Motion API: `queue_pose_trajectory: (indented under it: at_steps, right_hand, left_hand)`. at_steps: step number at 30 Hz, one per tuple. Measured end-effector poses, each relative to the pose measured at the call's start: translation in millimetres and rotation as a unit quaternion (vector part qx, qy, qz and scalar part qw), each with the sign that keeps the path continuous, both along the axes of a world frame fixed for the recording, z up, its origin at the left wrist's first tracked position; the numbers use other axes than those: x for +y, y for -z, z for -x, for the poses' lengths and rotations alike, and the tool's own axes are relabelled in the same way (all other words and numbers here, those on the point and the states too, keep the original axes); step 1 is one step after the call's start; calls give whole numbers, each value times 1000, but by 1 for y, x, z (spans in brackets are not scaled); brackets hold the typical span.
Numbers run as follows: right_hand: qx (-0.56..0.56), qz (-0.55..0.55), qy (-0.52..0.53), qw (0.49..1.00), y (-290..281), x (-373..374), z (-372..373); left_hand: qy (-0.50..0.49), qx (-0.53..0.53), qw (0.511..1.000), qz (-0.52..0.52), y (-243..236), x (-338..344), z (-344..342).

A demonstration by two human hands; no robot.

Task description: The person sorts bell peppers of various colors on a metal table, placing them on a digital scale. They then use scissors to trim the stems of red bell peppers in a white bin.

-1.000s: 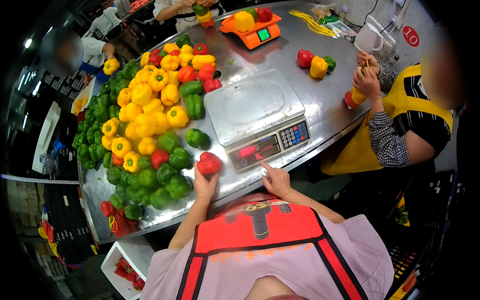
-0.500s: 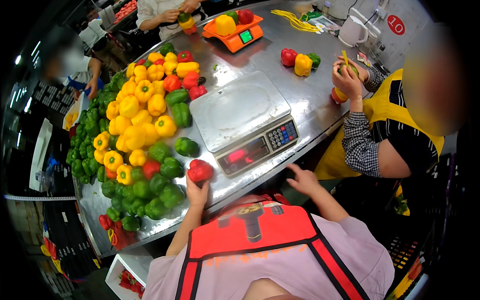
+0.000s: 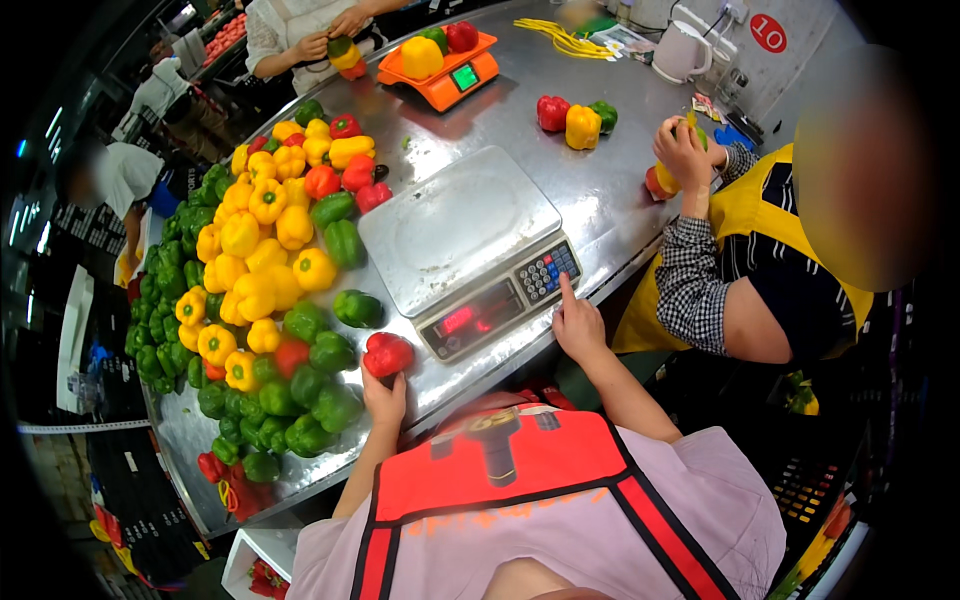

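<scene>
Head view: the red pepper (image 3: 388, 354) is near the left front corner of the scale (image 3: 460, 230), clasped at its near side by the fingers and thumb of the left hand (image 3: 384, 400). The right hand (image 3: 580, 328) is loosely open, index finger stretched to the scale's keypad (image 3: 543, 275); whether it touches, I cannot tell. Under the scale lies a shiny metal table (image 3: 610, 200). Left of the scale spreads a heap (image 3: 240, 237) of yellow, green and red peppers. Beyond the scale stand an orange scale (image 3: 436, 91) and a kettle (image 3: 681, 53) near a grey wall (image 3: 805, 55). Right of the scale, a co-worker (image 3: 695, 290) wears a yellow apron (image 3: 637, 318).
</scene>
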State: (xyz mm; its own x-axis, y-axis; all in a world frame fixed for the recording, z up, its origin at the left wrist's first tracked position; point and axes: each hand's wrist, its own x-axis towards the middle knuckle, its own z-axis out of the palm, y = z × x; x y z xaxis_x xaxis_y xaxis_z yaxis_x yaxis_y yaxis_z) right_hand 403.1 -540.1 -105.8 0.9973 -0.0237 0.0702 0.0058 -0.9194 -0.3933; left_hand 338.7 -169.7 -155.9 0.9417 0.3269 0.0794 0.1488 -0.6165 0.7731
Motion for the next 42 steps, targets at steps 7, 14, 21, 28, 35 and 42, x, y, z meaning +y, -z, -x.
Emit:
queue_pose_trajectory:
  at_steps: [7, 14, 21, 28, 35, 42]
  right_hand:
    - [91, -9, 22, 996, -1, -5, -20]
    - [76, 55, 8, 996, 1, 9, -17]
    - [-40, 13, 7, 999, 20, 1, -6]
    - [-196, -58, -52, 977, 42, -6, 14]
    - [-219, -46, -56, 973, 42, -5, 12]
    - [-228, -46, -53, 971, 42, -2, 14]
  left_hand:
    - [2, -7, 1000, 7, 4, 1, -1]
    - [3, -8, 1000, 4, 9, 4, 0]
    - [-5, 3, 1000, -5, 1, 0, 0]
    - [2, 8, 1000, -6, 6, 4, 0]
    - [4, 5, 1000, -14, 5, 4, -1]
    - [-15, 3, 1000, 22, 1, 1, -1]
